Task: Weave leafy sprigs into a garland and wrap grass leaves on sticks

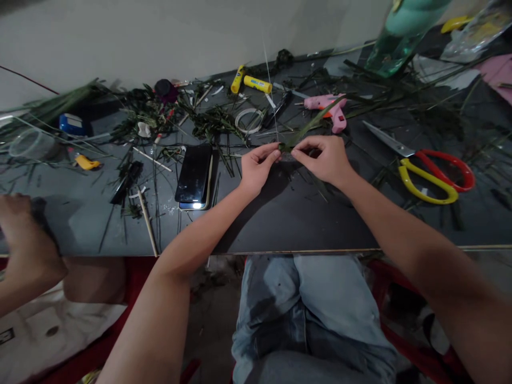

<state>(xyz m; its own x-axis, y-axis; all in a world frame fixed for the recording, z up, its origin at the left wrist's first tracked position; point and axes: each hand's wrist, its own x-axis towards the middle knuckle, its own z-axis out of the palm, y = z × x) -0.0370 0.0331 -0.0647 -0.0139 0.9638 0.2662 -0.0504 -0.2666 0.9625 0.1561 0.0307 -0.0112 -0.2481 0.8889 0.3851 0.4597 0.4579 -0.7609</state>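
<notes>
My left hand (256, 168) pinches one end of a green leaf strip (309, 127) between thumb and fingers, above the dark table. Close beside it, my right hand (326, 160) has its thumb and index finger closed on the same strip. The strip's long end slants up and right, passing in front of a pink glue gun (338, 116). A thin pale line rises from near my left fingertips. Scissors (424, 162) with one red and one yellow handle lie right of my right hand. Two stacked phones (194, 175) rest left of my left hand.
Leaf clippings (214, 121) and sticks litter the table (304, 224). Yellow glue tubes (257, 84), a ring of white cord (248, 121) and a green bottle (404, 40) stand or lie toward the wall. Another person's arm (24, 245) rests at the left edge.
</notes>
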